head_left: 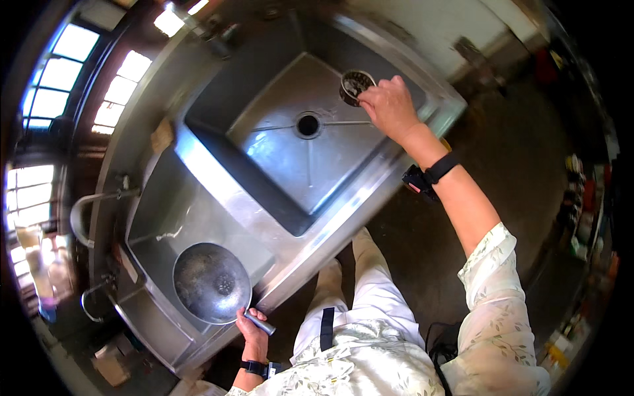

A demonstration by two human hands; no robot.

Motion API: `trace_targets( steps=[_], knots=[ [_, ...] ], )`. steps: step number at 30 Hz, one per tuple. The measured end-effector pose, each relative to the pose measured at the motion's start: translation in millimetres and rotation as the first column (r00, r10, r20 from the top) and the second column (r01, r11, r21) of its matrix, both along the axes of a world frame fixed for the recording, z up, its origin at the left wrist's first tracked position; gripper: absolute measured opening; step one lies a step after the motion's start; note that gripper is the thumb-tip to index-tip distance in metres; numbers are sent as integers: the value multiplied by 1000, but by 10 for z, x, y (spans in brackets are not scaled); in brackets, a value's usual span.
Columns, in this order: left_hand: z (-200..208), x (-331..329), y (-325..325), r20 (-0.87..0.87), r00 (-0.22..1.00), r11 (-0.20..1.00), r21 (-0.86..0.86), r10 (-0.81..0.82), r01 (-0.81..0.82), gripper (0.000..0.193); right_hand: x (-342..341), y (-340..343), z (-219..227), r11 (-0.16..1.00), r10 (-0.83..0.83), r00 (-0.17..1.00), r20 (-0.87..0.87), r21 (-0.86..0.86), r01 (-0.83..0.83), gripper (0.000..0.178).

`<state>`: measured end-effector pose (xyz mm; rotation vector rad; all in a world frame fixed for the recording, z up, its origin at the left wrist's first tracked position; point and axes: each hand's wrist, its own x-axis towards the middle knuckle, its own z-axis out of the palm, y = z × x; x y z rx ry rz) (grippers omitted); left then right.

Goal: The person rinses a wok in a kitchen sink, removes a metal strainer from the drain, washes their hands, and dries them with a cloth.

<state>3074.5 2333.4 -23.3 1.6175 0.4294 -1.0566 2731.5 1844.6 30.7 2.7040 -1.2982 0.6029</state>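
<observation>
1. Several windows [63,53] glow far left, beyond a curved faucet [76,221].
2. Smooth steel forms the right basin [284,171], around a round drain [308,125].
3. Our left hand [250,325] grips the handle [261,323] of a scuffed round wok [203,277] over the left basin [208,221].
4. Our right hand [394,110] pinches a small, mottled round cup [343,90] above the right basin.

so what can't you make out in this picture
All in the head view:
Underside of the wok: hidden by its own bowl, so contact with the sink basin is unclear.
Left hand: exact grip on the wok's handle too small to tell.
Contents of the small round container in the right hand: too small and blurred.
Inside the drain hole: lost in darkness.
Clutter at far right: blurred.
</observation>
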Motion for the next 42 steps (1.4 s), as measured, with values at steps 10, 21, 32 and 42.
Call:
trace_targets(
  steps=[10, 21, 32, 42],
  knots=[
    [-50, 43, 101, 70, 994, 997, 28, -79, 77, 31, -2184, 1226, 623, 798, -558, 648, 518, 550, 246, 16],
    [-42, -20, 19, 175, 980, 993, 86, -92, 77, 33, -3186, 1330, -2897, 625, -685, -707, 173, 638, -450, 12],
    [-62, -7, 78, 72, 997, 998, 58, 34, -38, 28, -2910, 1072, -1682, 691, -714, -426, 556, 463, -555, 16],
    [6, -111, 40, -24, 1000, 999, -33, 3, -3, 29, -254, -132, 269, 431, -218, 884, 413, 853, -293, 25]
  ],
)
